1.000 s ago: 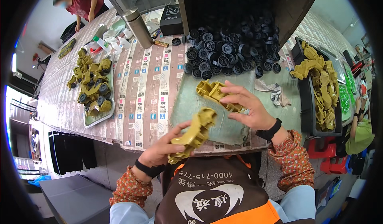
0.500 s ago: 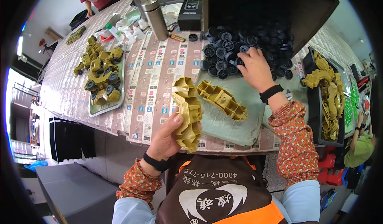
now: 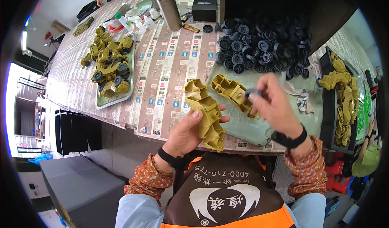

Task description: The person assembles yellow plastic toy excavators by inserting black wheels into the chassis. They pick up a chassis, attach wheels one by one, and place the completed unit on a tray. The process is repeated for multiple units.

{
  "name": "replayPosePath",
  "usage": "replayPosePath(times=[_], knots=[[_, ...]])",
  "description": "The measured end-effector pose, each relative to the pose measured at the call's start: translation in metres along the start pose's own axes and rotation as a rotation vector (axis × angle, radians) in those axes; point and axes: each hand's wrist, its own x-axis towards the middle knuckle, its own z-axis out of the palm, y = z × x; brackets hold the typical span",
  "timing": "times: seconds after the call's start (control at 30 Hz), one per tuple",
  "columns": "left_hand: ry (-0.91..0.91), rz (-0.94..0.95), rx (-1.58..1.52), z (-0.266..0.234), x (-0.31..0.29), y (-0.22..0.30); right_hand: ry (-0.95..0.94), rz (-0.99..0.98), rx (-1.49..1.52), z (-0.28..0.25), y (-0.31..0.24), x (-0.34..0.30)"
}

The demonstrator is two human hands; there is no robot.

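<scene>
dark wheel out of the pile, beside the yellow bodies

half a second ago the right hand was in the pile of dark wheels; now it is back over the green board, pinching one wheel between thumb and fingers. blur leaves it unclear whether a further wheel is tucked inside that grip.

the left hand grasps a yellow vehicle body, thumb on the near side and fingers showing past the far edge, hollow side in view. it is held up in front of the tabletop's edge.

the second yellow body, which the right hand held a second ago, lies on the board, just beside the held wheel; whether they touch, i cannot tell.

for the work, my reading is that a wheel and a body are now both in hand, brought close but not joined.
</scene>
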Motion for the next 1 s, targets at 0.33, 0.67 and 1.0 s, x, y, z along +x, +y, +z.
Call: replayPosePath(times=[0.33, 0.67, 1.0], knots=[[0.230, 0.062, 0.362, 0.012, -0.004, -0.013, -0.066, 0.080, 0.227, 0.045, 0.014, -0.035], [0.077, -0.117, 0.265, 0.024, -0.009, -0.004, -0.018, 0.009, 0.444, 0.054, 0.026, -0.033], [0.131, -0.152, 0.433, 0.023, -0.019, -0.005, -0.055, -0.031, 0.580, 0.054, 0.049, -0.025]])
